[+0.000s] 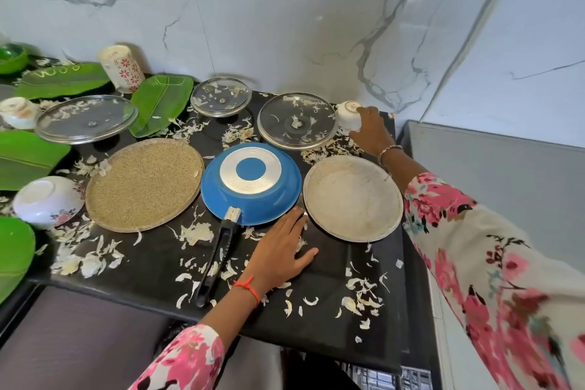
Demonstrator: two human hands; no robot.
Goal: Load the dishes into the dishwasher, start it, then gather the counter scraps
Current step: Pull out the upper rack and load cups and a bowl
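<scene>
Fingers [368,111] of the right hand [375,131] curl round the upturned white cup [347,117], upper right: probably light, brittle, slick-glazed, best held round its wall. Left hand [281,250] rests flat on the counter [152,263].

The worktop [148,269] is seen from the head, close up, looking forward and down toward its far right corner.
</scene>
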